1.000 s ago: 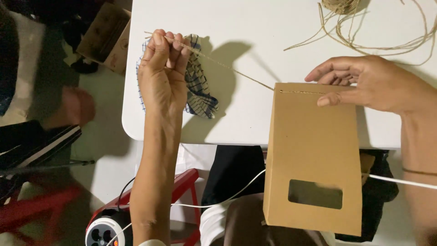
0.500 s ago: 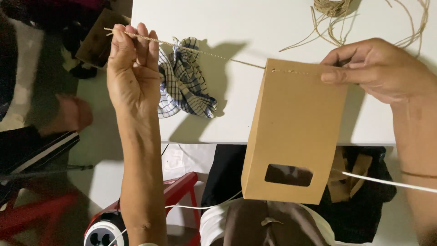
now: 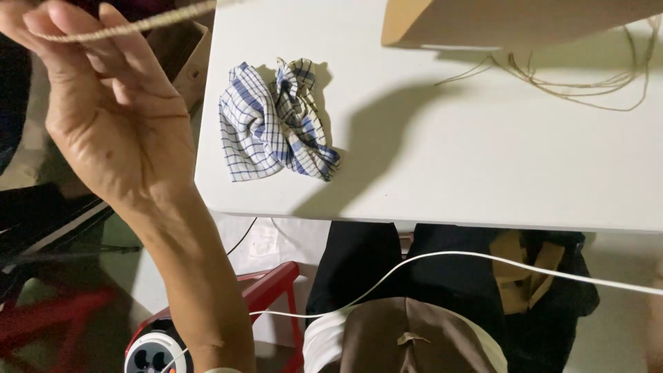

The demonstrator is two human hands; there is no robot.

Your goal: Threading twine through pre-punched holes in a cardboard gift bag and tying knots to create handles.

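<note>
Above table edge (image 3: 428, 207), left hand (image 3: 110, 117) pinching twine (image 3: 131, 26)

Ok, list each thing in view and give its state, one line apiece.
left hand: raised, fingers pinched on the twine, pulling it taut
twine: stretched tight across the top left
checked cloth: crumpled, lying on the table
white table: bearing the cloth and loose twine
brown paper bag: lifted above the table, only its lower part in view
loose twine: slack, tangled on the table
right hand: out of view
</note>
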